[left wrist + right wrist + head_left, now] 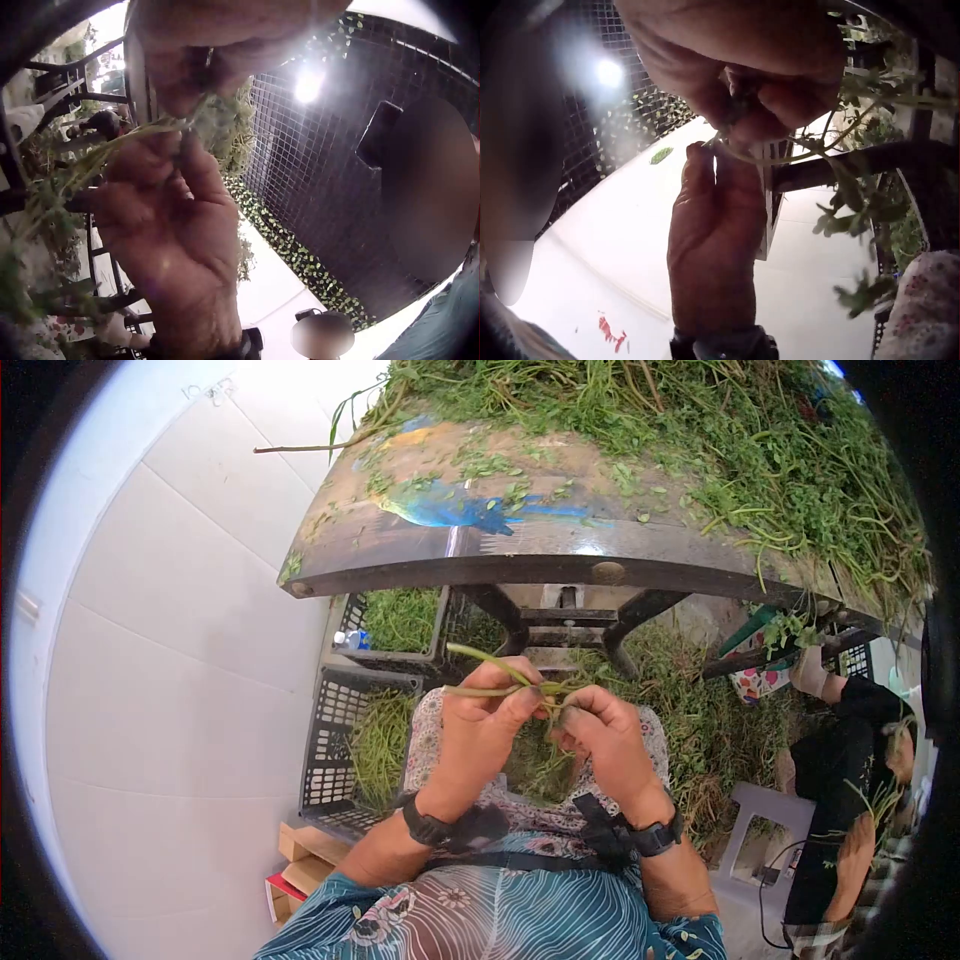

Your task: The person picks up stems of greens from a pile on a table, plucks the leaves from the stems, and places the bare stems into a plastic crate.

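Note:
Over my lap, my left hand (478, 732) pinches a few green plant stems (478, 660) between thumb and fingers, their cut ends poking out to the left. My right hand (612, 748) faces it, thumb and fingertips pinching the same stems close beside the left fingertips. Leafy greens (540, 768) show below the two hands, above the patterned cloth on my lap. In the right wrist view, thin leafy sprigs (851, 191) trail from the right hand (742, 60). The left wrist view shows the right hand (172, 232) with its fingertips curled in at the stems.
A wooden table (430, 545) ahead bears a big heap of greens (760, 450). Black crates (325, 750) with stems stand at left below it. More greens (730, 730) cover the floor at right, near a grey stool (765, 810) and another person's legs (840, 760).

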### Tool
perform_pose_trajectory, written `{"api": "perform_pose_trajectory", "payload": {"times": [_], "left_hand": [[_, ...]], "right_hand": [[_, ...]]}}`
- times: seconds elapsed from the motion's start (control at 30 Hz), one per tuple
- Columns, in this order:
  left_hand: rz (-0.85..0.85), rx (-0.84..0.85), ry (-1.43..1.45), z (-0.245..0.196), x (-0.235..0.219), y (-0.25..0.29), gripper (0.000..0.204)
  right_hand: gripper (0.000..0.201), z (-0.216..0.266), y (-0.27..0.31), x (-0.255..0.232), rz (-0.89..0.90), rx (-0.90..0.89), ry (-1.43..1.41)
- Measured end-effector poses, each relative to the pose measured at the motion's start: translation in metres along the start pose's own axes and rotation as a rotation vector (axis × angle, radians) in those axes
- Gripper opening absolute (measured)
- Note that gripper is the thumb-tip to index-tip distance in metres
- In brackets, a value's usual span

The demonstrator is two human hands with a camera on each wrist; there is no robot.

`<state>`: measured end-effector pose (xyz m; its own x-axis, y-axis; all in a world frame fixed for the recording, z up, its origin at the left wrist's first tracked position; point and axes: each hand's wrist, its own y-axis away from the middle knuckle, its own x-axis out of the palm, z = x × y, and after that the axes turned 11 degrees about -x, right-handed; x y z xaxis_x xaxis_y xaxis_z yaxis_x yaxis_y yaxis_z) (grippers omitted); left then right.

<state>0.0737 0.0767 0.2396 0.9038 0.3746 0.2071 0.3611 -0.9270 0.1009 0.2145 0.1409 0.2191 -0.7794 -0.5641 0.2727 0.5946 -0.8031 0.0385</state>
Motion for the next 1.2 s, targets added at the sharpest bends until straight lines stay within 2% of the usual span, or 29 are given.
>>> {"api": "perform_pose_trajectory", "payload": {"times": [0.03,0.13,0.23,0.33,0.37,0.47,0.5,0.6,0.73,0.93,1.07,1.2], "left_hand": [[0.001,0.015,0.004,0.001,0.002,0.000,0.013],[-0.030,0.033,0.003,0.001,0.006,0.001,0.012],[0.004,0.135,-0.047,0.009,0.002,-0.002,0.010],[-0.218,0.124,-0.009,-0.015,-0.011,-0.007,0.010],[-0.163,0.166,0.113,-0.016,-0.022,-0.011,0.009],[-0.110,0.152,0.052,-0.027,-0.035,-0.009,0.013],[-0.121,0.149,0.053,-0.028,-0.037,-0.009,0.014],[-0.146,0.132,0.088,-0.025,-0.037,-0.011,0.013],[-0.155,0.120,0.126,-0.024,-0.035,-0.012,0.012],[-0.125,0.133,0.116,-0.023,-0.036,-0.011,0.012],[-0.086,0.133,0.131,-0.021,-0.038,-0.011,0.012],[-0.081,0.113,0.081,-0.019,-0.036,-0.009,0.014]], "right_hand": [[0.014,0.001,0.000,-0.001,-0.007,0.063,-0.118],[0.009,-0.003,0.001,0.000,-0.030,0.057,-0.197],[0.014,-0.003,0.002,-0.003,-0.007,0.063,-0.213],[0.015,-0.025,-0.001,-0.039,-0.231,0.093,-0.500],[0.015,-0.034,0.002,-0.056,-0.290,0.076,-0.538],[0.015,-0.036,0.018,-0.088,-0.347,0.037,-0.581],[0.019,-0.030,0.023,-0.094,-0.347,0.031,-0.523],[0.021,-0.025,0.027,-0.107,-0.236,-0.114,-0.587],[0.021,-0.005,0.023,-0.095,-0.115,-0.115,-0.544],[0.027,-0.019,0.019,-0.079,-0.071,-0.066,-0.673],[0.024,-0.018,0.017,-0.067,-0.032,-0.074,-0.597],[0.020,-0.017,0.010,-0.055,-0.020,0.033,-0.339]]}}
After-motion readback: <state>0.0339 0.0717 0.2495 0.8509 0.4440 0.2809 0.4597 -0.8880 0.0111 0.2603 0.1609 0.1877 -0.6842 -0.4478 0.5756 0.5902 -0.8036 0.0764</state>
